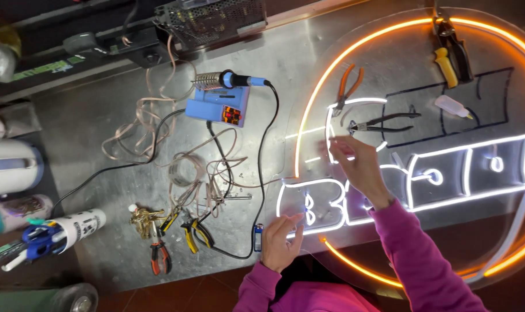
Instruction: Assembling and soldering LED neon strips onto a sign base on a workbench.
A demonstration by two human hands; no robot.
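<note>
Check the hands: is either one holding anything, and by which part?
Neither clearly grips anything. The left hand rests its fingertips on the lit sign panel near its white lettering. The right hand hovers open over the white strip; any thin piece pinched there cannot be told.

The round sign (424, 144) glows with an orange ring and white letters, over black outlines drawn on its clear panel. Both sleeves (415, 254) are magenta. The soldering station (219, 107) is blue with an orange display, its iron handle blue and black. One pair of pliers (348, 86) has orange handles, another (383, 123) black, a third (197, 232) yellow and black. The worktable (100, 110) is dull grey metal. A tangle of wire (147, 124) is pale pinkish.
</note>
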